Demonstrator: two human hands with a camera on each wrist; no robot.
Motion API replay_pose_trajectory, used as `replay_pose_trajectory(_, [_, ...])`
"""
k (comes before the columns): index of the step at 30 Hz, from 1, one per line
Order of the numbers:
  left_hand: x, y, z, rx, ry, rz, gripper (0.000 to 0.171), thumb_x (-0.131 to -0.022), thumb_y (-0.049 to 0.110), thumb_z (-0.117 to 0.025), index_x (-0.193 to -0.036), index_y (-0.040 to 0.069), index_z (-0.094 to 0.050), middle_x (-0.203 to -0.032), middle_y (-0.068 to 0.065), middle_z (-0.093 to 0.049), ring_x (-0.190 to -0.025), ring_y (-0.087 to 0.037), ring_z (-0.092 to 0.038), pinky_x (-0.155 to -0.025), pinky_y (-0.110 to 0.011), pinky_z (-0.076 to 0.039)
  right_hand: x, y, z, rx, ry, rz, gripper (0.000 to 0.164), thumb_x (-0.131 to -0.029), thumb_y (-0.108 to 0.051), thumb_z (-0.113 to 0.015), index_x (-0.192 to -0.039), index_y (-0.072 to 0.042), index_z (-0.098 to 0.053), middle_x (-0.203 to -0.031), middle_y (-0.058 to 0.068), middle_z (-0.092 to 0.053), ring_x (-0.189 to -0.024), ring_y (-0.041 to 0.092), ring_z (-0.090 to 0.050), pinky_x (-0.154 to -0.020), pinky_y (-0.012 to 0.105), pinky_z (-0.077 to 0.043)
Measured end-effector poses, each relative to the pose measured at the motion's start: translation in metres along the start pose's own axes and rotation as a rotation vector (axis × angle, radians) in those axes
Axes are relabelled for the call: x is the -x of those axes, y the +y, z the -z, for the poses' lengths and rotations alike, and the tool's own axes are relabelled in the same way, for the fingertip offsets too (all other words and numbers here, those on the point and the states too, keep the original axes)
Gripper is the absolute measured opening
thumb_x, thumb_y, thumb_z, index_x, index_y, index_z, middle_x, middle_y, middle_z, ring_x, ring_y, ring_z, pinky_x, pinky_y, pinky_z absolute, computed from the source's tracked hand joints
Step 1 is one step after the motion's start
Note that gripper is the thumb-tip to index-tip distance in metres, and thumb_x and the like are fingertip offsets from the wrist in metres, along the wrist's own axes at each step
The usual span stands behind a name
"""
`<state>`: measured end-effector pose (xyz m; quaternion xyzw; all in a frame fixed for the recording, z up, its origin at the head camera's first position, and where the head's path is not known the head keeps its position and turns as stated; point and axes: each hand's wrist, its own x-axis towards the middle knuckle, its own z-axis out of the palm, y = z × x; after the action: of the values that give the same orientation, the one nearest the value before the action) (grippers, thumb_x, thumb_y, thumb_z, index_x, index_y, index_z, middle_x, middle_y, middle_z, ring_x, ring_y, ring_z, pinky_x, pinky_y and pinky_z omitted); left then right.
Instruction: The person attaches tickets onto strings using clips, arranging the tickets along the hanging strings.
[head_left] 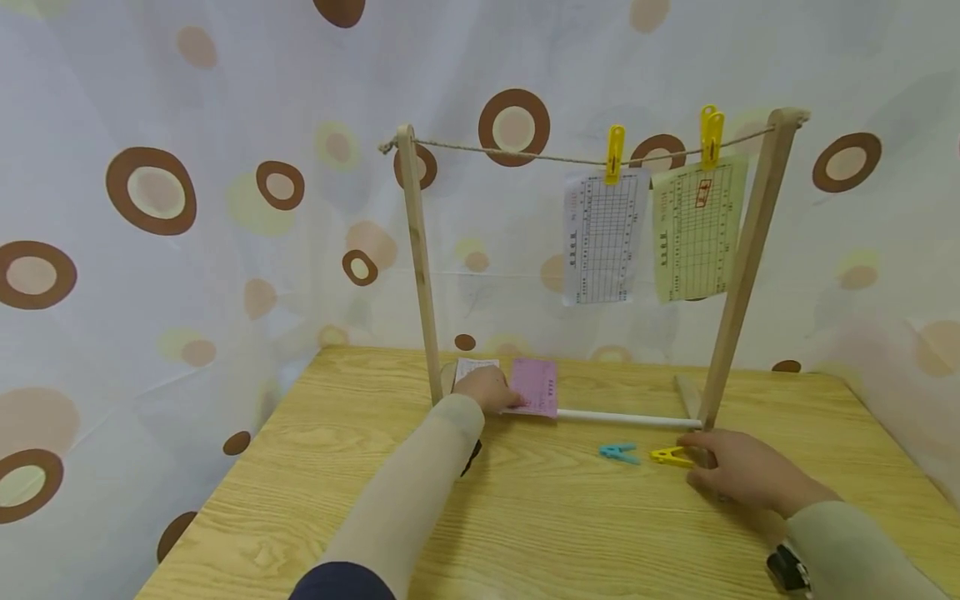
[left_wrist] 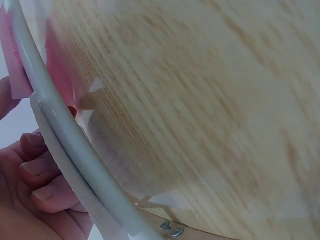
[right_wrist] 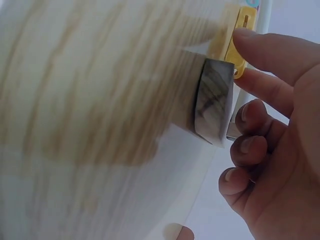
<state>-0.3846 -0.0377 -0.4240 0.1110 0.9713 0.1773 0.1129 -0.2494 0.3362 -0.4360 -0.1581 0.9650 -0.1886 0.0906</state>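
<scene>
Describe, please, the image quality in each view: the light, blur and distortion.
Head view: even light, soft shadows on the tabletop, print too small to read on the hanging white slip; left wrist view: dim, the white rod looks curved, probably by the lens; right wrist view: pale reflections wash the tabletop, the yellow clip shows clearer.

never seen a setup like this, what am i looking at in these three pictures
There's no machine, just a person working bare-handed. The wide picture comes from a head camera, the others from a camera on each wrist. On the wooden table stands a frame with a string, where yellow pegs hold a white sheet and a pale green sheet. A blue clip lies on the table. The right hand pinches a yellow clip; the left hand touches a pink sheet.
</scene>
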Motion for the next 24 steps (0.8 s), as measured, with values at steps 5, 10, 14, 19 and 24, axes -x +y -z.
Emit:
replay_pose_trajectory(5, [0.0040,0.0029,0.0031,0.024,0.001,-0.010,0.036,-0.090,0.046,-0.075,-0.079,0.012,-0.074,-0.077,0.003,-0.065,-0.069,-0.014,-0.054,-0.064,-0.032,-0.046,-0.0023,0.0013,-0.0014,0.005,0.007,0.004,0.053,-0.091,-0.029,-0.075,-0.135,-0.002,-0.061,-0.085,-0.002,-0.056,-0.070,0.016,-0.046,-0.064,0.038,-0.040])
replay_pose_trajectory(10, [0.0035,0.0048,0.0029,0.057,0.010,-0.013,0.025,-0.091,0.038,-0.076,-0.089,0.012,-0.075,-0.083,0.004,-0.068,-0.075,-0.015,-0.059,-0.068,-0.034,-0.050,-0.0048,0.0022,-0.0018,0.048,0.017,0.010,0.053,-0.091,-0.031,-0.076,-0.133,-0.002,-0.063,-0.113,0.013,-0.067,-0.087,0.020,-0.059,-0.075,0.047,-0.051])
replay_pose_trajectory(14, [0.0004,0.0047,0.0012,0.056,0.025,-0.032,0.021,-0.094,0.032,-0.072,-0.082,0.015,-0.071,-0.078,0.004,-0.066,-0.072,-0.015,-0.059,-0.063,-0.033,-0.049,-0.0068,0.0030,-0.0034,0.089,0.029,0.016,0.046,-0.090,-0.031,-0.077,-0.127,-0.005,-0.067,-0.120,0.019,-0.067,-0.103,0.032,-0.065,-0.083,0.056,-0.052])
replay_pose_trajectory(19, [0.0009,0.0057,0.0015,0.055,0.053,-0.065,0.024,-0.099,0.030,-0.067,-0.079,0.016,-0.069,-0.073,0.004,-0.064,-0.064,-0.013,-0.055,-0.055,-0.030,-0.046,-0.0073,0.0025,-0.0038,0.082,0.039,0.005,0.040,-0.092,-0.029,-0.075,-0.123,-0.006,-0.069,-0.116,0.014,-0.068,-0.099,0.030,-0.065,-0.081,0.054,-0.052])
replay_pose_trajectory(24, [0.0066,0.0086,0.0041,0.091,0.080,-0.106,0.019,-0.100,0.030,-0.064,-0.100,0.015,-0.076,-0.089,0.005,-0.070,-0.070,-0.012,-0.058,-0.059,-0.030,-0.048,-0.0052,-0.0009,-0.0049,-0.008,0.041,-0.026,0.036,-0.093,-0.017,-0.068,-0.126,-0.003,-0.065,-0.090,0.001,-0.063,-0.074,0.017,-0.054,-0.065,0.039,-0.047])
